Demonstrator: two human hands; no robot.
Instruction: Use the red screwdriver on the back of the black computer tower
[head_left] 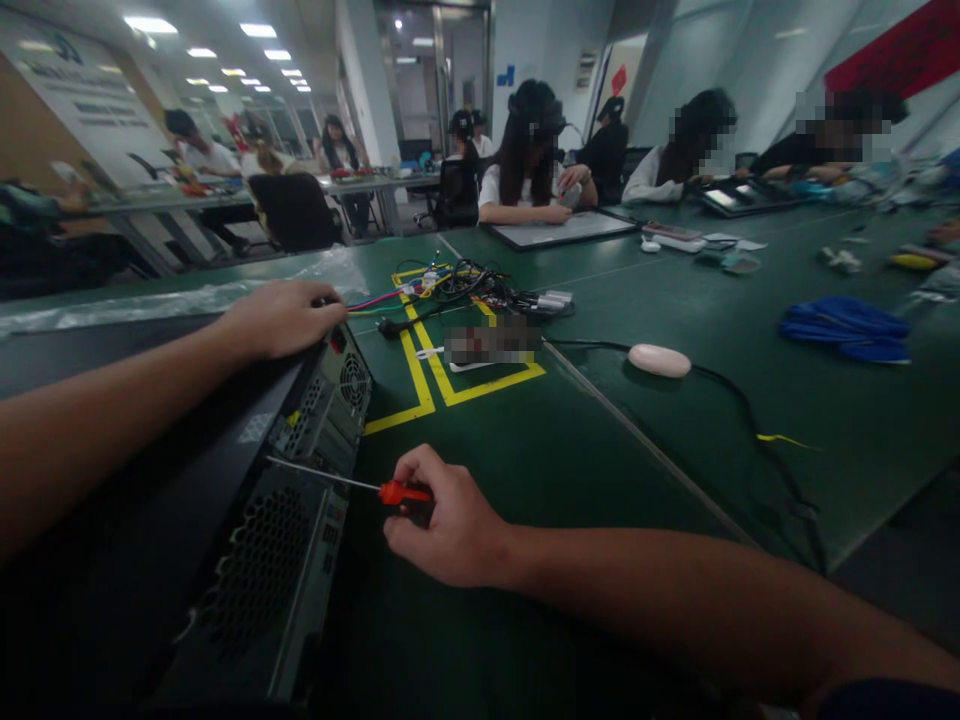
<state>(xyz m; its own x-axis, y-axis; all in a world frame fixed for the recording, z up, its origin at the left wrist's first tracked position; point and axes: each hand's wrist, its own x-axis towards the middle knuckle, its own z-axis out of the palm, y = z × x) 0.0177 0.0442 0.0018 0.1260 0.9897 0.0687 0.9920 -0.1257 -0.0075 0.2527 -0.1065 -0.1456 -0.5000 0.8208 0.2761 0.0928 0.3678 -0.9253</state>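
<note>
A black desktop computer case [127, 440] lies on its side at the left, its metal rear panel with vents and ports turned to the right. My left hand [289, 318] lies over its far rear corner, fingers bent around the edge near the power supply fan [352, 380]; part of the fingers is hidden. My right hand [454, 515] is closed around the red handle of a screwdriver [394, 492]. The thin shaft points left, and its tip meets the rear edge of the case. Whether a screw sits under the tip is too small to tell.
Beyond the case, a tangle of black and coloured cables [472, 285] lies over yellow tape on the green table [637, 470]. A pale oval device [658, 360] sits on a black cord. Blue folded cloth [847, 328] lies to the right. Several people work across the table.
</note>
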